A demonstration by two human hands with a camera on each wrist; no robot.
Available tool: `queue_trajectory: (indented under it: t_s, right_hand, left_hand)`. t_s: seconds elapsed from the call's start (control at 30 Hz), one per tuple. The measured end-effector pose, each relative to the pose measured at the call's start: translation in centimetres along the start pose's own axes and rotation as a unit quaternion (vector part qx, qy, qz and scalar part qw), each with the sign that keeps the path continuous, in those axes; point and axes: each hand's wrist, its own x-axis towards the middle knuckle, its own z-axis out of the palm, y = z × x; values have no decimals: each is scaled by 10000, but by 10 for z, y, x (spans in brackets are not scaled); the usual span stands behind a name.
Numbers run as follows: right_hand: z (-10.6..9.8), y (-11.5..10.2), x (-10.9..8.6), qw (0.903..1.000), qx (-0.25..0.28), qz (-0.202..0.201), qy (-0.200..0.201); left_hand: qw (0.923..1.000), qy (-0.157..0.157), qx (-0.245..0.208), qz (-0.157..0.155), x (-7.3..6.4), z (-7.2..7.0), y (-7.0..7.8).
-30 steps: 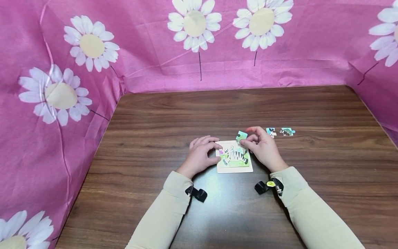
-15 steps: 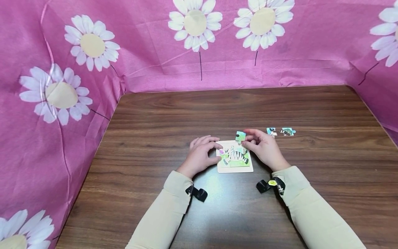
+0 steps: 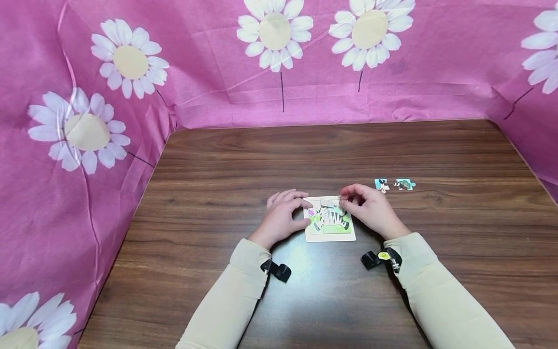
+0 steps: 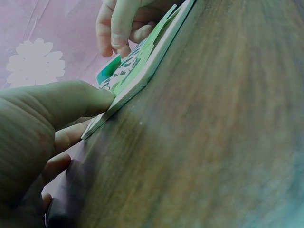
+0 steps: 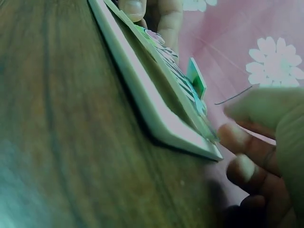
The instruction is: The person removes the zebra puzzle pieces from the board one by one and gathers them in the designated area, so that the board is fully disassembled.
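A small white-bordered zebra jigsaw puzzle board lies in front of me. My left hand grips it at the left edge, thumb and a finger at its corner. Over the board's upper right, my right hand has thumb and fingertips close to one end of a blue-green puzzle piece. That piece stands tilted above the zebra picture in both wrist views; from the head it looks thin and foreshortened. The fingers partly hide the board's far right corner.
Two loose jigsaw pieces lie on the wooden table beyond my right hand: one with black and white on blue, one with a darker green figure. A pink cloth with daisies stands behind the table's far edge.
The puzzle piece has moved from above the board's far edge down toward the zebra picture and tipped over, my right hand lowering with it. My left hand stays at the board.
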Motion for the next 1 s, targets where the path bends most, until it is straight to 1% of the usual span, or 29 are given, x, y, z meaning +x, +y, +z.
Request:
queue_trajectory:
  t_s: [0.07,0.13,0.23,0.3,0.4,0.53,0.63,0.77,1.0]
  right_hand:
    - [1,-2,0,9993,-232,-266,-141]
    - [4,-4,0,9974,-466,-514,-194]
    - [11,-6,2,9946,-706,-753,-75]
    - [14,-6,3,9945,-693,-777,97]
    - [15,-8,3,9957,-566,-600,429]
    - [11,-7,1,9962,-300,-2,818]
    - [7,-5,0,9940,-116,311,1042]
    - [2,0,0,9908,42,396,1295]
    - [-7,7,-2,9856,327,451,1593]
  left_hand:
    - [10000,-18,-8,-2,0,0,0]
    - [10000,-27,-16,-1,0,0,0]
    - [10000,-17,-14,8,1,0,-1]
    - [10000,4,-8,12,1,0,-1]
    - [10000,7,10,2,1,0,-1]
    - [10000,-16,21,-27,1,1,-1]
    - [10000,-9,4,-22,1,1,-1]
    - [10000,-4,-27,-13,1,2,-1]
    - [10000,17,-39,-12,1,2,-2]
